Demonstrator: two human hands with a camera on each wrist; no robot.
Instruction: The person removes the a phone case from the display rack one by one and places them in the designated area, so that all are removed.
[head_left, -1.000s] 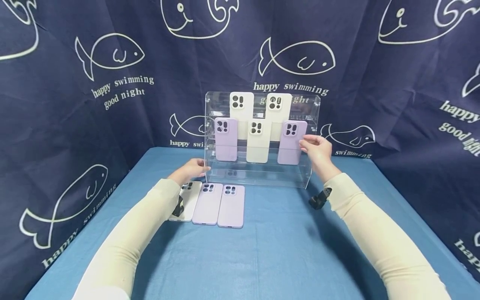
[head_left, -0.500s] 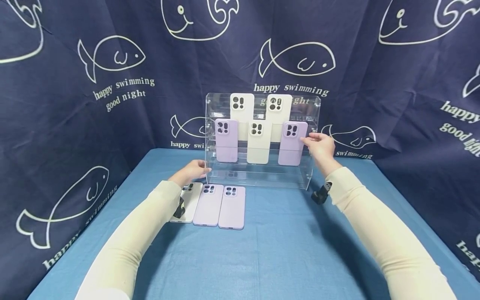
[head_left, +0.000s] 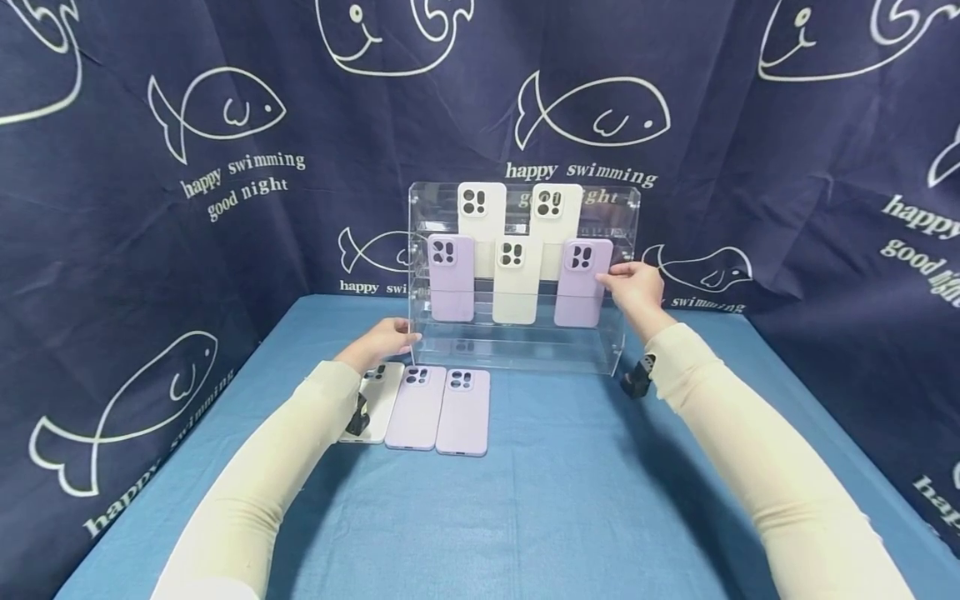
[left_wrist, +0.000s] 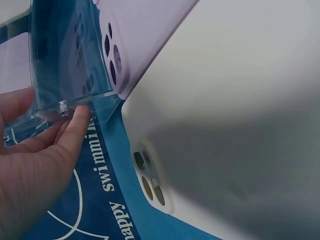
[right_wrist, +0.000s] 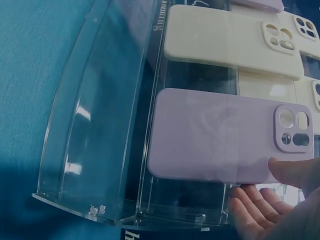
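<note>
In the head view, my right hand (head_left: pixel 637 287) is at the right edge of a lilac phone case (head_left: pixel 579 292) standing in the middle tier of a clear acrylic display stand (head_left: pixel 517 358). The right wrist view shows the thumb on that lilac case's (right_wrist: pixel 210 135) face near the camera cutouts, the fingers at its edge. My left hand (head_left: pixel 384 340) grips the stand's left side panel, thumb and fingers on either side of it (left_wrist: pixel 45 150). Beside the right case stand a cream phone case (head_left: pixel 516 292) and another lilac case (head_left: pixel 452 287).
Two cream cases (head_left: pixel 482 218) stand in the upper tier. Flat on the blue cloth (head_left: pixel 570 483) before the stand's left lie two lilac cases (head_left: pixel 462 417) and a white case (head_left: pixel 381 400), partly hidden by my left wrist. A fish-print curtain (head_left: pixel 420 125) hangs behind.
My right hand has shifted very slightly at the case's edge, its wrist turning a little. My left hand stays on the stand, and the cases keep their places.
</note>
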